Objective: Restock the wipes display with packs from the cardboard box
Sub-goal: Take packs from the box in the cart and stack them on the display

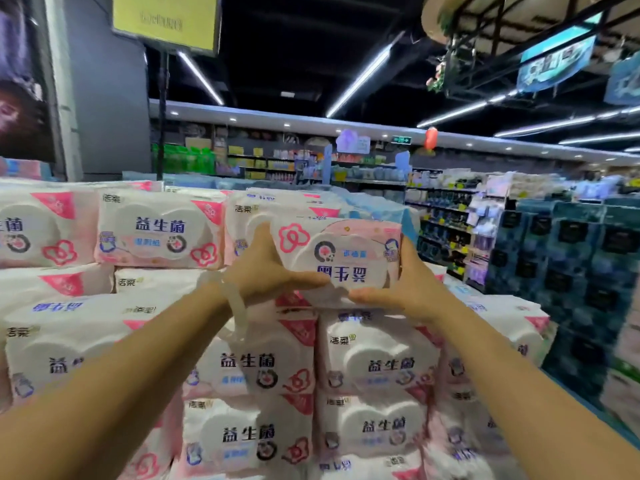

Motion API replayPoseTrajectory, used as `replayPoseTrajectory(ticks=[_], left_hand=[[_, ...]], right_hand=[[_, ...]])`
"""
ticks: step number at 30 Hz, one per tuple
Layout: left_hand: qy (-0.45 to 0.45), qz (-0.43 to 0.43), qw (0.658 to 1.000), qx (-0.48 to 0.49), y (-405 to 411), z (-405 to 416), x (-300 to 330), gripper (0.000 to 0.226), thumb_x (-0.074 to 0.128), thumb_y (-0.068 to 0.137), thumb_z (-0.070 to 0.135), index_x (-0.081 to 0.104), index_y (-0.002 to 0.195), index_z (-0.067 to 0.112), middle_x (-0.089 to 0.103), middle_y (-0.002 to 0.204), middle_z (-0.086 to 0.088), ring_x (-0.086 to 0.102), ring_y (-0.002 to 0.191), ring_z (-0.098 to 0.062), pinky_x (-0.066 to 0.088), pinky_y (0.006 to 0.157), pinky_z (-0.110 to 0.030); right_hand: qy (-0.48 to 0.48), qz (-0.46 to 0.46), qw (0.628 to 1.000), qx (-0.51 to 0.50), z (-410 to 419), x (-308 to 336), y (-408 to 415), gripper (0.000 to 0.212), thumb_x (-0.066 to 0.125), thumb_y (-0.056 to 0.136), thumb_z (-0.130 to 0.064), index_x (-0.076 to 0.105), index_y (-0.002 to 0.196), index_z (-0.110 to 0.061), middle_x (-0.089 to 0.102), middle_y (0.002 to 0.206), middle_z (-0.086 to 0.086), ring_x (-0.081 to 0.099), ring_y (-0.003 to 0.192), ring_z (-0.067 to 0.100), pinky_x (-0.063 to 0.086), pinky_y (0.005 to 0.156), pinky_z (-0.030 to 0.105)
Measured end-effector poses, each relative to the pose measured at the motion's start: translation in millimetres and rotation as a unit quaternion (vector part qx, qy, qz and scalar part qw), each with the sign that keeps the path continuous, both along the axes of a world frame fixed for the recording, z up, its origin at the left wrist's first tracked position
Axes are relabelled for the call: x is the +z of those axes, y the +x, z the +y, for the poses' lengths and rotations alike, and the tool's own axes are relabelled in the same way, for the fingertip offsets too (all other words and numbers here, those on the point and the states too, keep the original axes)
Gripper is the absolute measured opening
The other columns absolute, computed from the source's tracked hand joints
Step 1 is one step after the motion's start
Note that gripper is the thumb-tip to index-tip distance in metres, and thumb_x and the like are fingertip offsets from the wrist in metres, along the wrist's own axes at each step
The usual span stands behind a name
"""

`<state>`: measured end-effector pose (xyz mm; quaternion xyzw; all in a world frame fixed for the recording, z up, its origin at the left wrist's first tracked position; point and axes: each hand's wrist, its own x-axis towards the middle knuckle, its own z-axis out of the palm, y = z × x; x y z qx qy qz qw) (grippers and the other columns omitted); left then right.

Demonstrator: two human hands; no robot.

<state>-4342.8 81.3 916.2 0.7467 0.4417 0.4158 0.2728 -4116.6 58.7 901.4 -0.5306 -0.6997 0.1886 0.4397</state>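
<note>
Your two bare forearms reach up and forward. A pale translucent band [235, 299] circles your left wrist.

Your left hand [266, 268] and right hand [412, 285] grip one pack [341, 258] from either end, thumbs underneath, fingers curled round the sides. Soft glossy plastic film, pillowy, pink and white, with a rounded white lid shape in the middle. The pack is upside down: its blue characters read inverted, red flower outline at upper left.

The pack sits between your hands at the top right of the display [249, 368], just above the stacked packs. Whether it touches them, you cannot tell.

The display is a wall of the same packs in rows, film crinkled and shiny. Upright ones read 益生菌 in dark blue, 洁柔 small at the corner.

Right: dark teal boxes [585, 271], stacked. Beyond: blurred shelves [446, 216], a yellow sign [166, 22] overhead, writing illegible.
</note>
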Motion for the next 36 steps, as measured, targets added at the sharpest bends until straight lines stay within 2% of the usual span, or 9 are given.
replayPoseTrajectory(ticks=[4, 9, 13, 18, 22, 28, 30, 33, 36], left_hand=[[-0.058, 0.042, 0.995, -0.075, 0, 2, 4, 0.053, 0.085, 0.051, 0.035, 0.074, 0.099, 0.016, 0.077, 0.094, 0.000, 0.072, 0.092, -0.017, 0.055, 0.090, -0.041], [-0.003, -0.046, 0.998, -0.041, 5, -4, -6, 0.067, 0.094, 0.044, 0.029, 0.066, 0.105, 0.022, 0.075, 0.094, 0.002, 0.071, 0.089, -0.016, 0.059, 0.080, -0.040], [0.064, -0.129, 0.990, -0.008, 21, -26, 21, 0.099, 0.093, 0.041, 0.012, 0.041, 0.124, 0.017, 0.058, 0.103, 0.006, 0.063, 0.091, -0.016, 0.058, 0.064, -0.028], [0.209, 0.145, 0.964, -0.073, 58, -37, 92, 0.115, 0.089, 0.055, 0.011, 0.019, 0.145, 0.025, 0.045, 0.122, 0.011, 0.052, 0.092, -0.005, 0.046, 0.078, -0.017], [0.158, 0.154, 0.968, -0.122, 81, -19, 89, 0.107, 0.086, 0.063, 0.021, 0.017, 0.146, 0.023, 0.049, 0.137, -0.007, 0.055, 0.114, -0.019, 0.045, 0.102, -0.036], [0.236, 0.271, 0.924, -0.128, 112, -13, 61, 0.078, 0.052, 0.091, 0.045, 0.011, 0.153, 0.018, 0.014, 0.159, -0.011, 0.020, 0.146, -0.023, 0.024, 0.116, -0.042], [0.220, 0.329, 0.915, -0.078, 110, -6, 56, 0.077, 0.048, 0.091, 0.051, 0.016, 0.151, 0.016, 0.027, 0.153, -0.019, 0.033, 0.139, -0.031, 0.034, 0.109, -0.041], [0.165, 0.344, 0.924, -0.024, 93, 4, 41, 0.083, 0.062, 0.081, 0.054, 0.026, 0.145, 0.014, 0.046, 0.139, -0.016, 0.048, 0.123, -0.032, 0.043, 0.100, -0.040], [0.062, 0.203, 0.977, -0.012, 87, 1, 18, 0.087, 0.073, 0.076, 0.046, 0.029, 0.144, 0.016, 0.051, 0.139, -0.010, 0.051, 0.123, -0.027, 0.043, 0.099, -0.037]], right_hand=[[-0.010, -0.003, 1.000, -0.005, 7, 2, 2, 0.120, 0.089, 0.060, -0.036, 0.011, 0.150, -0.028, 0.046, 0.139, -0.009, 0.049, 0.125, 0.015, 0.042, 0.107, 0.041], [-0.020, 0.003, 1.000, -0.022, 0, 4, 4, 0.135, 0.089, 0.051, -0.041, -0.001, 0.152, -0.030, 0.041, 0.146, -0.004, 0.045, 0.131, 0.019, 0.040, 0.109, 0.045], [0.049, 0.023, 0.997, -0.050, -18, 25, 11, 0.136, 0.085, 0.054, -0.035, -0.010, 0.152, -0.034, 0.010, 0.161, -0.004, 0.019, 0.147, 0.016, 0.027, 0.116, 0.042], [0.066, 0.006, 0.997, -0.038, -21, 40, 27, 0.138, 0.090, 0.046, -0.044, 0.004, 0.153, -0.031, 0.042, 0.146, -0.002, 0.044, 0.133, 0.016, 0.036, 0.113, 0.044], [0.083, 0.116, 0.988, -0.065, -36, 33, 51, 0.131, 0.086, 0.057, -0.029, -0.004, 0.152, -0.039, 0.041, 0.134, -0.012, 0.047, 0.129, 0.021, 0.041, 0.108, 0.048], [0.090, 0.014, 0.995, -0.050, -38, 44, 61, 0.086, 0.080, 0.073, -0.004, 0.031, 0.136, -0.037, 0.054, 0.117, -0.011, 0.058, 0.098, 0.005, 0.051, 0.064, 0.006], [0.064, 0.030, 0.996, -0.061, -35, 43, 72, 0.066, 0.080, 0.074, -0.010, 0.041, 0.121, -0.035, 0.058, 0.103, -0.017, 0.058, 0.088, -0.002, 0.050, 0.057, 0.005], [0.016, 0.060, 0.993, -0.101, -33, 31, 96, 0.061, 0.085, 0.067, -0.025, 0.053, 0.119, -0.026, 0.062, 0.103, -0.014, 0.062, 0.091, 0.004, 0.054, 0.060, 0.012], [0.007, 0.106, 0.987, -0.118, -29, 18, 104, 0.104, 0.092, 0.037, -0.055, 0.054, 0.129, -0.025, 0.069, 0.114, -0.001, 0.066, 0.105, 0.020, 0.056, 0.089, 0.044]])
